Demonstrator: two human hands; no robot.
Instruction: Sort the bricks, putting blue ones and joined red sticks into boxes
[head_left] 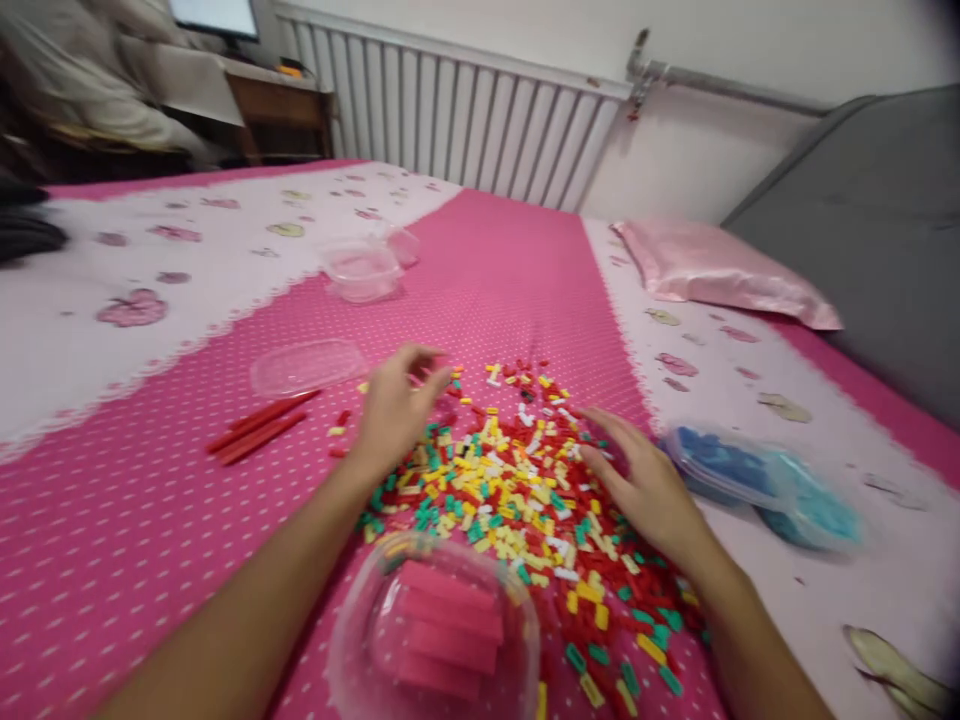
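A wide pile of small plastic building bricks (502, 490), red, yellow, green and white, is spread over the bed in front of me. My left hand (401, 405) hovers at the pile's left far side, its fingers curved with a gap to the thumb and nothing visible in them. At the right side, my right hand (641, 490) reaches over red bricks with fingers and thumb apart; it looks empty. Between my forearms stands a clear plastic container (345, 640) with several flat pink pieces (450, 625) in it.
Red stick-like pieces (262, 425) lie left, beside a clear lid (307, 367). Farther back is another clear container (361, 272). On the right sit tubs of blue (720, 465) and teal pieces (814, 505). A pink pillow (720, 265) lies behind; a person (97, 80) is at far left.
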